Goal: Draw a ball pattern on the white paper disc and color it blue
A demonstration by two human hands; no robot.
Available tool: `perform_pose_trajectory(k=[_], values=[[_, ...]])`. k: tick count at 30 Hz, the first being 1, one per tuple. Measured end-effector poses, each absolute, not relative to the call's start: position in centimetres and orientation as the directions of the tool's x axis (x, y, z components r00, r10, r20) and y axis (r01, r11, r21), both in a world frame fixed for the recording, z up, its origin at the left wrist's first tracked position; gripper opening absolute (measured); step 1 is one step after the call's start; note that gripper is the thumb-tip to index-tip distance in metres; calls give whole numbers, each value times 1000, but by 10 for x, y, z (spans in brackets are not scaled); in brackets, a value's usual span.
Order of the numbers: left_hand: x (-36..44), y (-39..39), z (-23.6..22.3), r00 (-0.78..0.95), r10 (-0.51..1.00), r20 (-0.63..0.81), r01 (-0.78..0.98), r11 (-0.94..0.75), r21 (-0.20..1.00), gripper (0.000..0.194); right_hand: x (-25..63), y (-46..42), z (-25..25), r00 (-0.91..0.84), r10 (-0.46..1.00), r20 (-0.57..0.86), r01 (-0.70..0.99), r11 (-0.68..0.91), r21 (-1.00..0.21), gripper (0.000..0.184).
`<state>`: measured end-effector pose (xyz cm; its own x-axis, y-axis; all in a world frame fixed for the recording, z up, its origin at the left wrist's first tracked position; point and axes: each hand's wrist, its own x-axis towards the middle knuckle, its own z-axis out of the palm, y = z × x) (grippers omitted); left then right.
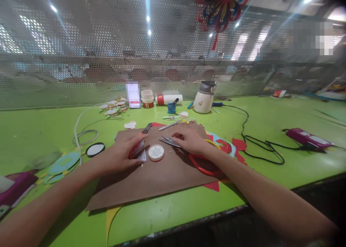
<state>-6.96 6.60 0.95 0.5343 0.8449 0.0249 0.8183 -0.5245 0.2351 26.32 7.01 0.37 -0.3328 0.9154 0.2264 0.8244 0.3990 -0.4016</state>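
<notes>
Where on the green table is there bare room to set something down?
Right: between the black cord, the purple box and the lying cup. Left: outside the white cable, behind the pale-blue ring. Crowded: around the left hand and right hand, by the patterned white disc.

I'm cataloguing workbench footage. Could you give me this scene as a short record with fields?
Left hand: the left hand grips a patterned piece; its exact nature is unclear
Right hand: the right hand is over the scissors, fingers at the blades; firmness of hold unclear
Between hands: white disc with drawn lines, lying flat
Under the disc: brown sheet on a green table
Behind: blue pot, white jug with grey top
Far right: purple device with black cord
</notes>
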Motion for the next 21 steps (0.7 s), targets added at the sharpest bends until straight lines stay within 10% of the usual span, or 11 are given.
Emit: perform_pose_trajectory(k=[12, 21], values=[[-68, 60, 3, 612, 790, -32, 745, -562, 360, 98, 224, 23, -3, -619, 769, 162, 670, 624, -401, 86], [-69, 61, 4, 659, 752, -25, 702, -603, 379, 100, 212, 29, -16, -536, 820, 202, 706, 567, -425, 65]])
